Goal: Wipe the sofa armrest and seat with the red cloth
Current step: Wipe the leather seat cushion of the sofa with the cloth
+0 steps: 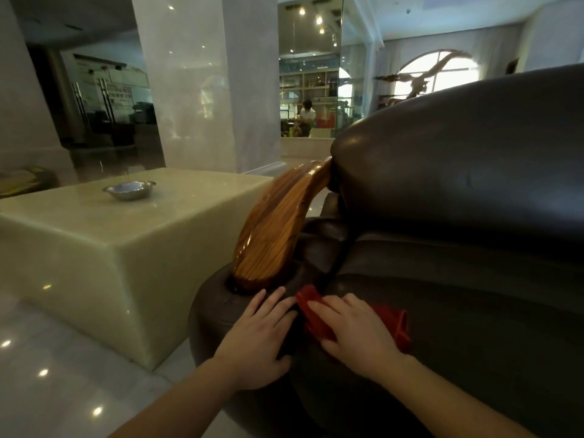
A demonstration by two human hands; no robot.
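Note:
A dark brown leather sofa (458, 191) fills the right side. Its curved, glossy wooden armrest (275, 226) rises from a rounded leather arm base (218, 298). The red cloth (392, 320) lies on the front corner of the seat (474, 311), in the crease beside the arm base. My right hand (357, 333) presses flat on the cloth with fingers spread, covering its middle. My left hand (256, 333) rests flat on the leather arm base just below the wooden armrest, fingers apart, holding nothing.
A pale stone block table (94, 241) stands left of the sofa with a metal bowl (129, 189) on top. A glossy tiled floor (47, 374) runs below it. A large white pillar (205, 83) stands behind. A person sits far off in the background.

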